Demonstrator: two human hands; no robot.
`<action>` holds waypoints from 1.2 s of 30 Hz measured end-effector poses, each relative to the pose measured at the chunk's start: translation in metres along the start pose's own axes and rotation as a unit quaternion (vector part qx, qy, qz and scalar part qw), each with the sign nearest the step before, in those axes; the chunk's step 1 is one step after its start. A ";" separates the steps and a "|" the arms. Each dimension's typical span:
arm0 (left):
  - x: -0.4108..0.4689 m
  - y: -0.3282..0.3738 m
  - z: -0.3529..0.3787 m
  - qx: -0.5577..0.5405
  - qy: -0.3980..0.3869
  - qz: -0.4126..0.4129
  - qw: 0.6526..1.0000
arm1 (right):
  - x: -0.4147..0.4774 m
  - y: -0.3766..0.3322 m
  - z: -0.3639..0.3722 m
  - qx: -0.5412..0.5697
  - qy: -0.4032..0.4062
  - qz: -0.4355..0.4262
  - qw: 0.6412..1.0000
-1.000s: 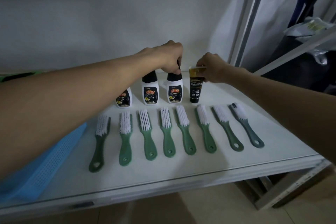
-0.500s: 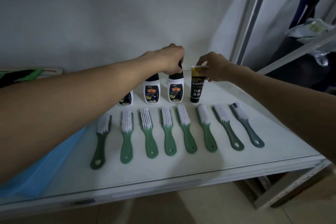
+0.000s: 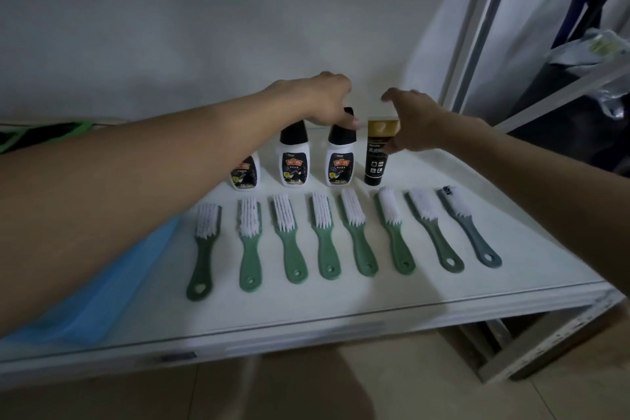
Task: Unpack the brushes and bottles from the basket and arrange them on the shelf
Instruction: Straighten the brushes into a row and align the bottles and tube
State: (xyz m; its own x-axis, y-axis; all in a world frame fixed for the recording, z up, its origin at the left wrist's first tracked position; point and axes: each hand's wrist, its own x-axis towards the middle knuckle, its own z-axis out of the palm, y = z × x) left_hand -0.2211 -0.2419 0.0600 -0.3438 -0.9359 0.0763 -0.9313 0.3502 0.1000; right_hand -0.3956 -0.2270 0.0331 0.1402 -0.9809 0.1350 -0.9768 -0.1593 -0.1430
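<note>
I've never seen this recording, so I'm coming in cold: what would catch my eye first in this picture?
First, the neat row of eight white-bristled plastic brushes across the white shelf, seven green and the rightmost grey. Behind them stand three white bottles with black caps and a black tube with a gold cap; the left hand reaches over the bottles and the right hand is at the tube. A blue plastic basket sits at the shelf's left end.

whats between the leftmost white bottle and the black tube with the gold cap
In the head view, two more white bottles with black caps stand between the leftmost white bottle and the black tube.
</note>
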 end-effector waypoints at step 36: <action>-0.330 -0.243 0.052 -0.066 0.175 -0.421 0.887 | -0.163 -0.297 0.075 0.426 -0.137 0.021 0.894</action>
State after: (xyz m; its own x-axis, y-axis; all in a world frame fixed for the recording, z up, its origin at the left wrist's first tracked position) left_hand 0.1124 -0.0201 -0.0408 0.5477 -0.8069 0.2213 -0.8100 -0.4452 0.3816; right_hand -0.1166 -0.0280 -0.0199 0.2543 -0.9600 -0.1170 -0.5215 -0.0342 -0.8526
